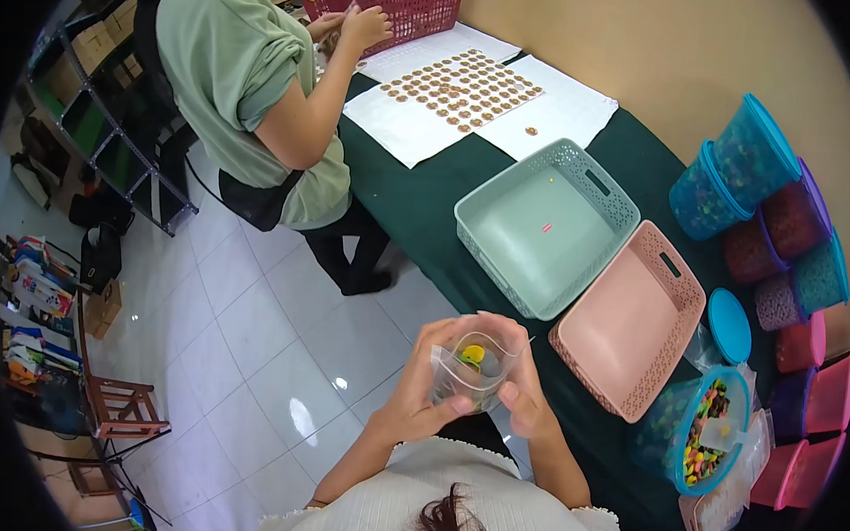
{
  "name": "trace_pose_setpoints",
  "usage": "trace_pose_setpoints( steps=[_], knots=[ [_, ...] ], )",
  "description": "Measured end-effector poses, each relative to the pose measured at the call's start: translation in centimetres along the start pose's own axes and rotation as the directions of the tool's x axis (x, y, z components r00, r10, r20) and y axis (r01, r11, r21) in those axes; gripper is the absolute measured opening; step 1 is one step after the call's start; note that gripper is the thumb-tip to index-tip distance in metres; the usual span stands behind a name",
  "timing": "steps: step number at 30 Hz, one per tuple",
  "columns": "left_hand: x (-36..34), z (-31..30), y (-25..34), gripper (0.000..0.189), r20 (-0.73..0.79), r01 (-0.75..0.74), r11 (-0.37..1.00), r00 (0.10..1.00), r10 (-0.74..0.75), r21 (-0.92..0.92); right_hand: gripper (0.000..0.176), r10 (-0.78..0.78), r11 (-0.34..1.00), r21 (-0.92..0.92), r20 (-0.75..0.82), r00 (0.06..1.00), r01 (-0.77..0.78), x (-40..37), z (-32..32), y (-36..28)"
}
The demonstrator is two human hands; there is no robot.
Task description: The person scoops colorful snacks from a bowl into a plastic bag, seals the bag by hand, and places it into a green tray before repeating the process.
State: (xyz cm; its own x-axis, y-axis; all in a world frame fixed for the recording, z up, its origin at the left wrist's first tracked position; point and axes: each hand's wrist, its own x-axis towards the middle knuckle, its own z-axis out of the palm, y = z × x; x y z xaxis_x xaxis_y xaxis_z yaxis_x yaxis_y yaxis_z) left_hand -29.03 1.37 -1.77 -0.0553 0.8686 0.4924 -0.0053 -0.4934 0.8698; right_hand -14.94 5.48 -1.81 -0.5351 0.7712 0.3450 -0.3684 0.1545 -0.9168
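1. Nearest the lens, the left hand (416, 392) is closed around the left side and base of a clear zip bag (469, 372), fingers wrapped and thumb on the front face.
2. That bag sits upright at chest height, over the floor and off the table edge. It holds a few small pieces, yellow, green and dark.
3. On the bag's other side, the right hand (526, 391) pinches the upper edge, fingertips curled at its mouth.
4. Far left to upper left, a co-worker (252, 83) in a green top leans over the green table (409, 197), both hands at a red basket (400, 0).
5. White sheets (568, 110) lie just beside the red basket, with small brown discs (458, 89) laid out in rows on them.
6. Mid-table stands a green basket (489, 240). A pink basket (584, 356) touches its right side.
7. Further right, an open blue tub (670, 442) holds mixed coloured pieces (704, 434). Its blue lid (729, 325) lies near it.
8. At the far right edge, lidded tubs (753, 158) in blue, purple and pink are stacked on their sides.
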Motion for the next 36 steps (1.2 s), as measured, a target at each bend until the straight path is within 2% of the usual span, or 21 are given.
trace_pose_setpoints(
  steps=[1, 2, 3, 5, 6, 7, 9, 13, 15, 17, 21, 23, 24, 26, 27, 30, 31, 33, 34, 36],
  knots=[
    [0.6, -0.4, -0.8, 0.049, -0.008, 0.058, 0.998, 0.998, -0.058, -0.018, 0.056, 0.01, 1.0, 0.003, 0.028, 1.0, -0.01, 0.7, -0.6, 0.1],
    [1.4, -0.8, -1.4, 0.04, -0.015, 0.114, 0.993, 0.993, -0.114, -0.036, 0.036, -0.038, 0.999, -0.041, -0.114, 0.993, 0.033, 1.7, -0.7, 0.2],
    [2.3, -1.0, -1.7, 0.04, -0.014, 0.105, 0.994, 0.994, -0.105, -0.028, 0.036, -0.049, 0.998, -0.039, -0.11, 0.993, 0.045, 2.5, -1.4, 0.3],
    [4.1, -1.4, -2.2, 0.02, -0.061, 0.355, 0.928, 0.93, -0.363, -0.112, 0.017, -0.06, 0.979, -0.204, -0.199, 0.978, 0.018, 4.2, -2.9, 0.5],
    [5.4, -1.0, -2.4, 0.01, -0.111, 0.336, 0.932, 0.93, -0.351, -0.135, 0.008, -0.112, 0.966, -0.255, -0.29, 0.95, 0.036, 5.3, -3.0, 0.8],
    [6.5, -0.8, -2.8, 0.01, -0.108, 0.341, 0.931, 0.928, -0.355, -0.131, 0.008, -0.11, 0.968, -0.25, -0.296, 0.949, 0.034, 6.2, -3.4, 0.9],
    [8.1, -0.2, -3.6, 0.01, -0.157, 0.254, 0.96, 0.95, -0.271, -0.12, 0.007, -0.147, 0.945, -0.326, -0.312, 0.939, 0.039, 7.4, -4.4, 0.9],
    [10.5, 0.6, -5.0, 0.008, -0.188, 0.303, 0.928, 0.92, -0.345, -0.218, 0.005, -0.222, 0.897, -0.438, -0.315, 0.923, 0.066, 9.3, -6.2, 1.2],
    [11.7, 0.2, -5.9, 0.006, -0.048, 0.307, 0.933, 0.946, -0.321, -0.186, 0.006, -0.229, 0.886, -0.457, -0.284, 0.931, 0.079, 9.9, -7.1, 1.2],
    [12.6, 0.5, -6.6, 0.005, -0.039, 0.308, 0.94, 0.948, -0.316, -0.145, 0.007, -0.164, 0.896, -0.443, -0.275, 0.947, 0.026, 10.3, -7.7, 0.7],
    [14.3, 1.4, -7.8, 0.005, -0.011, 0.304, 0.942, 0.951, -0.309, -0.14, 0.008, -0.198, 0.923, -0.379, -0.332, 0.922, 0.062, 10.7, -9.3, 1.2],
    [15.3, 1.0, -8.9, 0.011, 0.169, 0.214, 0.972, 0.966, -0.196, -0.096, 0.009, -0.196, 0.911, -0.41, -0.369, 0.909, 0.03, 10.7, -10.1, 1.4],
    [16.3, 1.1, -8.9, 0.011, 0.189, 0.215, 0.972, 0.963, -0.194, -0.098, 0.009, -0.205, 0.909, -0.415, -0.385, 0.9, 0.029, 10.9, -10.5, 1.5],
    [18.3, 1.2, -8.8, 0.017, 0.369, 0.162, 0.985, 0.92, -0.13, -0.057, 0.009, -0.205, 0.906, -0.419, -0.545, 0.813, -0.052, 11.0, -11.0, 1.8],
    [18.6, 1.1, -9.5, 0.024, 0.441, 0.189, 0.981, 0.884, -0.157, -0.029, 0.009, -0.21, 0.904, -0.422, -0.567, 0.796, -0.063, 11.0, -11.4, 1.9],
    [19.8, 1.4, -11.4, 0.021, 0.449, 0.2, 0.978, 0.87, -0.203, 0.056, 0.009, -0.179, 0.881, -0.457, -0.565, 0.805, -0.124, 10.8, -12.7, 2.2],
    [20.3, 1.3, -12.0, 0.021, 0.484, 0.191, 0.981, 0.855, -0.188, 0.043, 0.009, -0.202, 0.875, -0.468, -0.589, 0.782, -0.127, 11.0, -12.4, 2.2],
    [21.2, 1.2, -13.2, 0.019, 0.49, 0.297, 0.955, 0.834, -0.252, -0.015, 0.011, -0.166, 0.893, -0.419, -0.643, 0.747, -0.163, 11.1, -11.7, 2.0],
    [21.9, 1.1, -13.6, 0.018, 0.536, 0.278, 0.96, 0.814, -0.224, -0.021, 0.011, -0.178, 0.883, -0.433, -0.665, 0.725, -0.181, 11.0, -11.3, 1.9],
    [23.3, 1.2, -13.9, 0.02, 0.638, 0.219, 0.965, 0.766, -0.08, -0.142, 0.014, -0.167, 0.81, -0.479, -0.743, 0.648, -0.34, 11.2, -10.7, 1.7]
  ],
)
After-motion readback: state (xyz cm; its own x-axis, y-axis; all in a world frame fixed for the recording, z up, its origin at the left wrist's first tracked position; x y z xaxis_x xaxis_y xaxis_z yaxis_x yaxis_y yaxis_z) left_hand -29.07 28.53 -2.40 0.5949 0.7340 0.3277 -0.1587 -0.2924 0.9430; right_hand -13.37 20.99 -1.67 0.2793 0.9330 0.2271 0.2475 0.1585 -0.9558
